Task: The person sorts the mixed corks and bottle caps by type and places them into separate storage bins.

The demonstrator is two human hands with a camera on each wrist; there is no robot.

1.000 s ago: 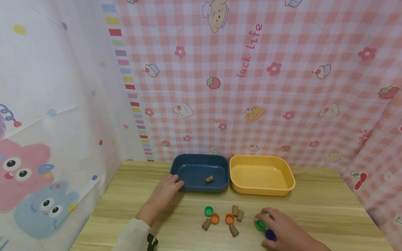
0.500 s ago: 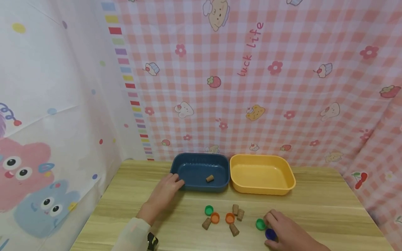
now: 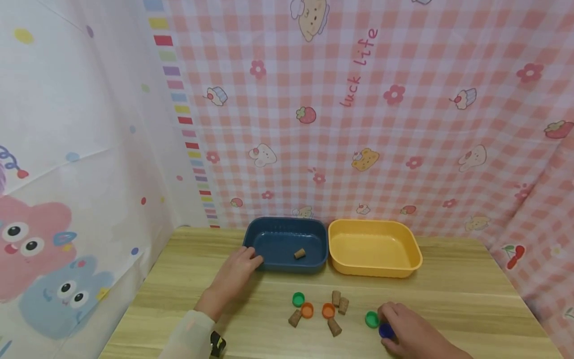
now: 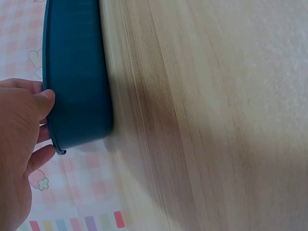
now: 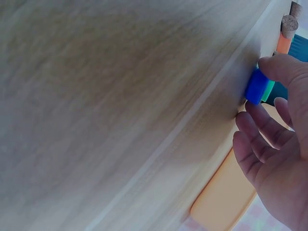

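My left hand (image 3: 234,274) grips the near left corner of a dark blue tray (image 3: 291,268). In the left wrist view the thumb (image 4: 46,97) lies on the outside of the rim, with the other fingers behind it. A single cork (image 3: 299,254) lies inside this tray. At the right, my right hand (image 3: 411,329) pinches a blue bottle cap (image 5: 257,86) on the table, thumb on one side and fingertips on the other. Just beyond it sits a green cap (image 3: 371,319). Mid-table are two orange caps (image 3: 307,310), another green cap (image 3: 298,299) and several corks (image 3: 334,327).
A yellow tray (image 3: 374,272) with nothing in it stands right beside the blue one. Behind both hangs a pink checked cloth (image 3: 287,164). A small black and yellow object (image 3: 217,344) lies near the left sleeve at the table's front.
My right hand has drawn back from over the green cap, and its fingers have come in around the blue cap. The left hand has stayed on the blue tray's rim.
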